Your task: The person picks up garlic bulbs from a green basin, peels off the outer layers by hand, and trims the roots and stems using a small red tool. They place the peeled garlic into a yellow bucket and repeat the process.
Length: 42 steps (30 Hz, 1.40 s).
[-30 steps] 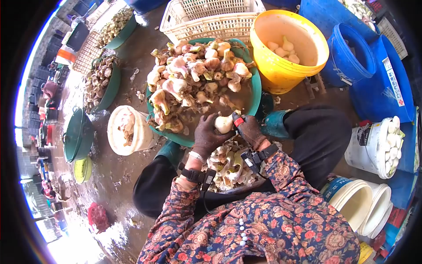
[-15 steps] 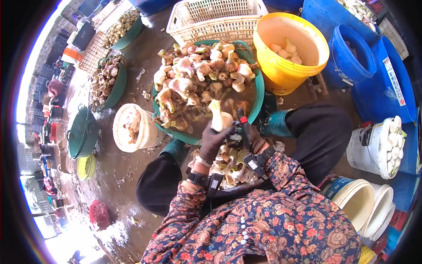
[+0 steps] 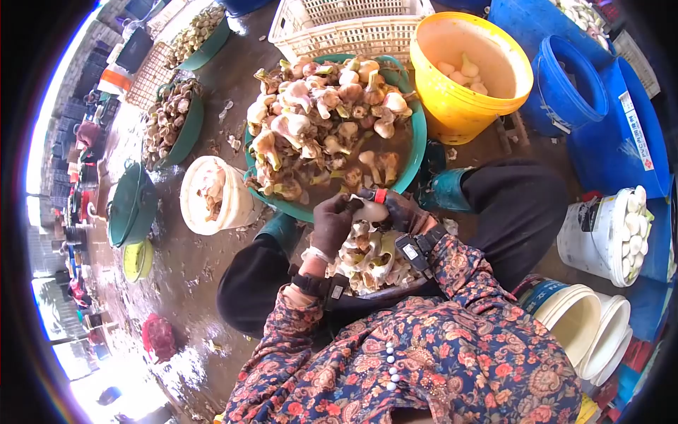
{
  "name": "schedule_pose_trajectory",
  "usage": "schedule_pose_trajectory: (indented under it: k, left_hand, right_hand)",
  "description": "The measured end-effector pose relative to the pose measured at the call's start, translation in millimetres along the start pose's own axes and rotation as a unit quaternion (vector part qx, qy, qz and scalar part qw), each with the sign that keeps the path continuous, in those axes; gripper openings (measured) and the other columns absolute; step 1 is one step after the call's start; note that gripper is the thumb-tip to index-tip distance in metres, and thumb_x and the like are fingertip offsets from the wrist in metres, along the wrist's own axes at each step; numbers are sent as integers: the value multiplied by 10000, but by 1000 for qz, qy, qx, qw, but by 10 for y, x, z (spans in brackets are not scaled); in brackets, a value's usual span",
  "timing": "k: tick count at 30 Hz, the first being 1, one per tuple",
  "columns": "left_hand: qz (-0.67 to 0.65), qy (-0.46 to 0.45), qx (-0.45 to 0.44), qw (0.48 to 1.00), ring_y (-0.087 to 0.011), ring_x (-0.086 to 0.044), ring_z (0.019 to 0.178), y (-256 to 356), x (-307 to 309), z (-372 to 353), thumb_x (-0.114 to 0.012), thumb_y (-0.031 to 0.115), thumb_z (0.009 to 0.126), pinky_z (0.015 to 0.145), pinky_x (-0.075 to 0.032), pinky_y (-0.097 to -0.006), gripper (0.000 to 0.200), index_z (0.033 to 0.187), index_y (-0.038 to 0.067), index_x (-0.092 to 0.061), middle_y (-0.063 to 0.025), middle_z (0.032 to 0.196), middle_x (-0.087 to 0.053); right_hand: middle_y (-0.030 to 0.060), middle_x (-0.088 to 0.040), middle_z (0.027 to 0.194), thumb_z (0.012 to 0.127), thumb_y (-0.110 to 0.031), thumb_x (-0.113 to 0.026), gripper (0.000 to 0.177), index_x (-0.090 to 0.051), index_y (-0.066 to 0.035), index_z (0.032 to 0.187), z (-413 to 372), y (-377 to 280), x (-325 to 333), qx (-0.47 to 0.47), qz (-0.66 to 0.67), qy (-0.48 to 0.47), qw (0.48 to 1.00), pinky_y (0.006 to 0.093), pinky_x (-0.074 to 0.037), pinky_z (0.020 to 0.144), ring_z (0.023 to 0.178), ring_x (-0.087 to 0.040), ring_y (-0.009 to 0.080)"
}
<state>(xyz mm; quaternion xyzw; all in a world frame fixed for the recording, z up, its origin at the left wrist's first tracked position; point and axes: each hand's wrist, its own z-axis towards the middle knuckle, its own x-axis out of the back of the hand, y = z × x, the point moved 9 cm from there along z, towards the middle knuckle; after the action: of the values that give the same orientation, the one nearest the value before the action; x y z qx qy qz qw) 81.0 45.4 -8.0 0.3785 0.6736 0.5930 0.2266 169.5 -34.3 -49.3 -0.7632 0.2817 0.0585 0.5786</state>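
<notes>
Between my two dark-gloved hands is a pale garlic bulb [image 3: 372, 210], over a heap of garlic peelings [image 3: 369, 258] in my lap. My left hand [image 3: 335, 225] pinches the bulb's stem end, fingers closed. Around the bulb's other side curl the fingers of my right hand [image 3: 404, 211], which has a red band on one finger. Whether the right hand also holds a small tool cannot be made out. Just beyond both hands stands a green tub [image 3: 418, 159] of murky water, piled with unpeeled garlic bulbs [image 3: 296, 127].
A yellow bucket [image 3: 452, 113] with several peeled bulbs stands right of the tub. To its left is a white bucket [image 3: 236, 198] of peelings. A cream crate [image 3: 353, 41] lies behind. Blue bins [image 3: 614, 141] and a white bucket of garlic [image 3: 593, 244] line the right.
Both hands have drawn closer to my body with the bulb. It has turned from stem-up to lying sideways, and my left hand has shifted to its stem end.
</notes>
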Motion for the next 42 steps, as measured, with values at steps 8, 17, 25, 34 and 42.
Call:
schedule_pose_trajectory:
  k: [8,17,25,34,42]
  left_hand:
    - [-333,-18,134,933,-166,-604,852,-310,84,34,-528,224,908,774,-479,-273,301,1069,-27,-570,-73,960,-631]
    - [-231,-46,63,970,-176,-580,975,-198,196,-40,-407,212,965,833,-466,-276,338,1174,-33,-510,-104,1096,-596]
    - [273,54,-257,925,-159,-585,935,393,267,-349,-559,37,839,852,-455,-285,378,1201,-22,-466,-109,1084,-587]
    - [127,85,-185,971,-130,-519,696,981,420,-582,-622,144,812,624,-428,-250,168,762,38,-502,-36,768,-548]
    - [-75,-278,125,950,-210,-613,833,279,156,-396,-687,283,783,757,-489,-290,421,1020,-50,-585,-113,945,-638]
  right_hand:
    - [64,-565,1114,783,-166,-671,516,-474,-15,1235,-101,-293,-280,63,9,-101,993,272,-407,879,992,-509,131]
    - [166,-467,1249,694,-20,-625,539,-512,-26,1221,-337,-584,-541,316,-533,49,783,308,-341,996,1145,-467,256]
    - [48,-633,840,814,-305,-655,294,-623,-40,939,-20,268,282,-39,188,196,962,308,-491,656,729,-592,168]
    - [95,-627,994,858,-414,-534,438,-549,-56,1110,171,412,501,92,281,68,953,372,-508,793,885,-611,233]
    - [111,-631,967,873,-515,-448,516,-550,-52,1076,166,627,449,-82,416,46,905,363,-541,670,794,-631,262]
